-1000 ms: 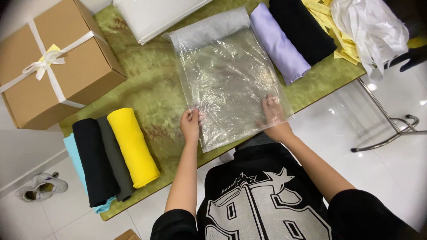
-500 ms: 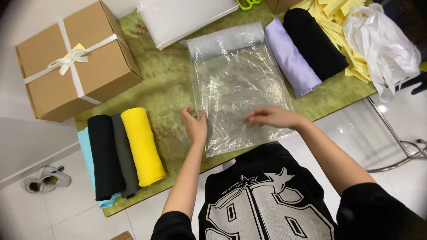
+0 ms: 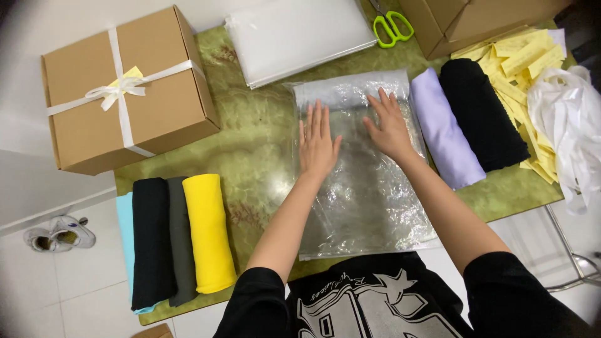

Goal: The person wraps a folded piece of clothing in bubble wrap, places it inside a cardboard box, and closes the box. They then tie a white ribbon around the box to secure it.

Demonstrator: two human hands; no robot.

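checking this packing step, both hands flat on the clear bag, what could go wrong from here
1. The clear plastic bag hangs slightly over the table's near edge, so pressing with the left hand and right hand might slide it off.
2. The bag looks wrinkled; smoothing may trap air or creases.
3. The lilac roll lies right beside the bag, so the right hand could nudge it.

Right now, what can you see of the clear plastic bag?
The clear plastic bag lies flat on the green table, crinkled and glossy, its near edge at the table's front. A grey folded garment sits inside at the far end. The left hand and right hand press palms-down on its upper half. A lilac rolled garment lies beside its right edge.
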